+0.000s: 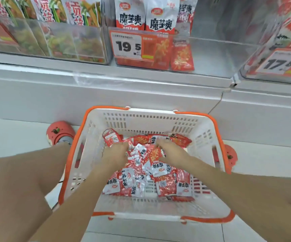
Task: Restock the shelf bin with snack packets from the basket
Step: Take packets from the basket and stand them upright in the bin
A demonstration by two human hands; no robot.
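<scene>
Both hands' fingertips vanish, blurred, among basket (205,133) snack packets (160,173).

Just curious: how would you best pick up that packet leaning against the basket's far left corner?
Pinch the packet by its raised top edge, coming from above. It stands tilted against the basket wall, clear of the pile, so its upper end is free for fingers.
</scene>
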